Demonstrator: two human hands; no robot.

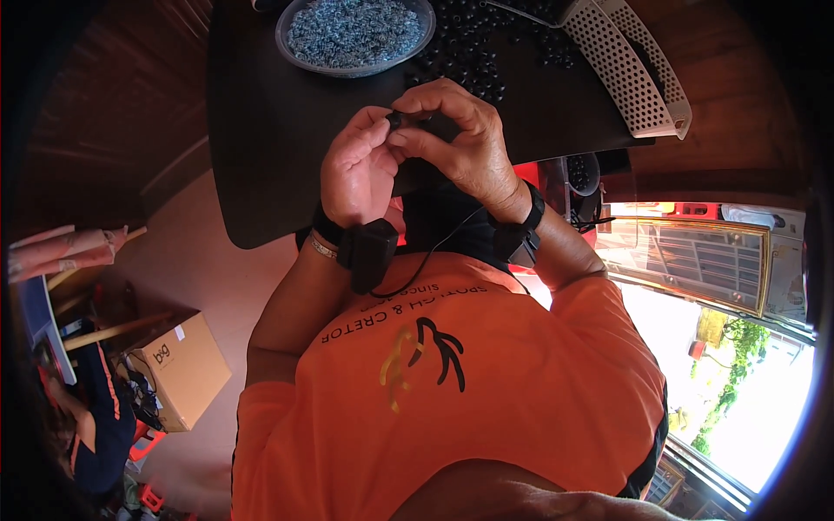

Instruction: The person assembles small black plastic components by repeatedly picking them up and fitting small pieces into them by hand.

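Note:
Above the table's near edge, my left hand [354,174] and my right hand [465,143] meet fingertip to fingertip. Both are closed in a pinch around a small black piece [393,120], mostly covered by the fingers, so its exact shape is hard to make out. Just beyond my hands, many small round black pieces [473,65] lie loose on the dark table [269,156]. An oval clear plastic tub [282,43], heaped with tiny shiny bluish parts, stands beyond my left hand. Each wrist wears a dark band with a black block on it.
A white perforated plastic basket [621,74] stands at the table's right end. Lower right, another container [584,174] holds black pieces. A thin black cable [434,247] hangs before my chest. On the floor at left is a cardboard box [187,373], with a person in dark clothes [104,434] nearby.

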